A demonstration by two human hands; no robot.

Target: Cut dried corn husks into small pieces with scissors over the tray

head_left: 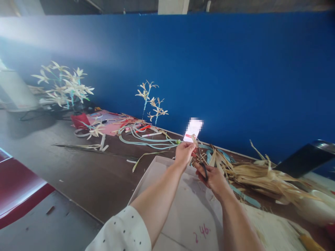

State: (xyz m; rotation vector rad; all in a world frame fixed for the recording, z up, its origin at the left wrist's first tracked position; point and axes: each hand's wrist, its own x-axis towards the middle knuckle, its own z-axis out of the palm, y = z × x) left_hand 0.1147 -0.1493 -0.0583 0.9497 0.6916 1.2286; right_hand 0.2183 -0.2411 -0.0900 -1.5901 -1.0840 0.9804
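My left hand [184, 153] is closed in a pinch on a small tan strip of dried husk [194, 139], whose tip rises above the fingers. Black-handled scissors [205, 171] are in my right hand [213, 179], fingers wrapped around the loops. Their blades point up beside the strip, close to my left fingertips; whether they touch it I cannot tell. Both hands are over the far end of a shallow white box lid [183, 205] with "2.46." written on it in pink. Right of my right hand lies a bundle of dried husks [256, 174].
Husk flowers on blue-wrapped stems [70, 85] stand at the far left, smaller flower stems [157, 109] mid-table. Pale blue tubing [146, 142], red strips and a pink sheet [107, 120] lie on the brown table [104, 170]. A blue panel [235, 69] rises behind.
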